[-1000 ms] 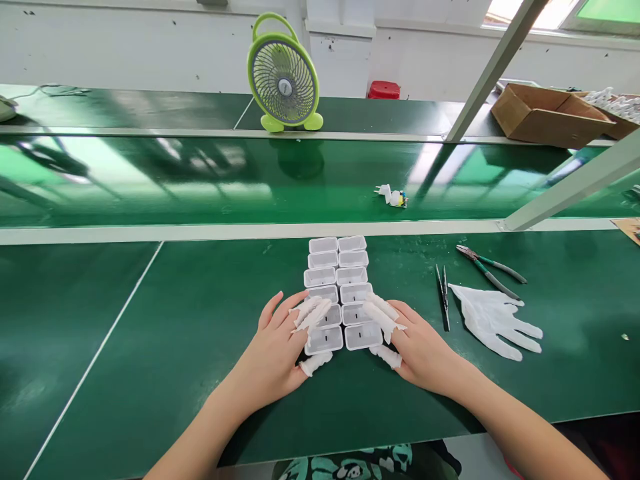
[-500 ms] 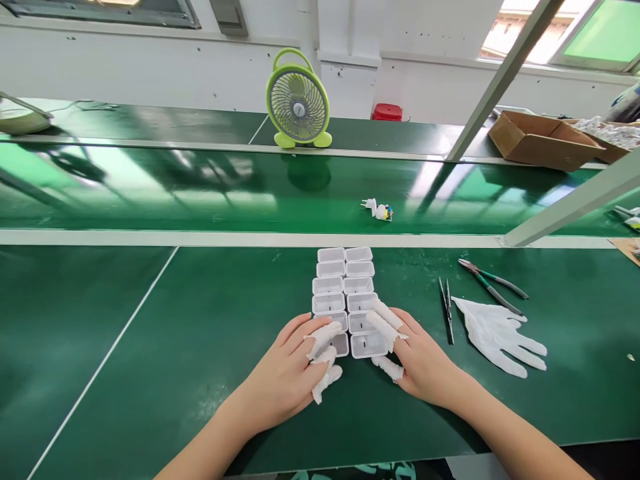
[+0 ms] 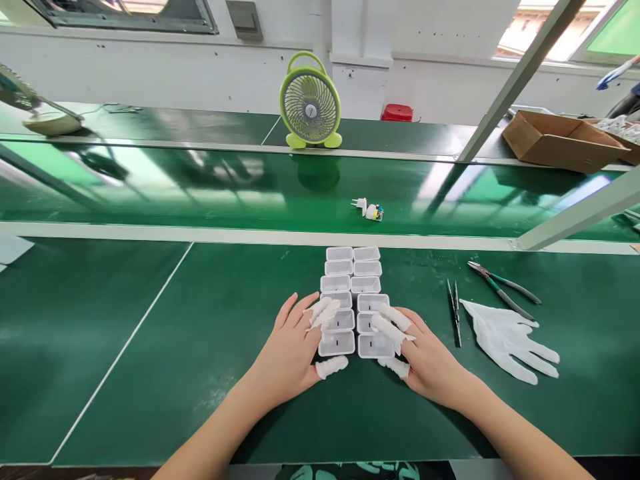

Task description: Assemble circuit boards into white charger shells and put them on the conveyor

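Observation:
Two columns of small white open trays run away from me over the green table. My left hand (image 3: 295,340) lies against the left column, its fingers spread, with the thumb by the nearest left tray (image 3: 337,344). White finger covers wrap some fingertips on both hands. On the other side, my right hand (image 3: 420,353) has its fingers apart over the outer edge of the right column, touching around the nearest right tray (image 3: 375,346). Neither hand lifts anything. A narrow gap separates the near trays of the two columns; several trays show a small dark slot.
Right of my right hand lie tweezers (image 3: 455,313), pliers (image 3: 505,291) and a white glove (image 3: 510,340). A small plug with circuit board (image 3: 369,209) rests on the green belt. Behind stand a green fan (image 3: 311,107) and a cardboard box (image 3: 565,140).
My left hand has moved up along the left column and its thumb has spread away from the fingers, uncovering the nearest left tray. The gap between the near trays looks wider. The view has shifted slightly.

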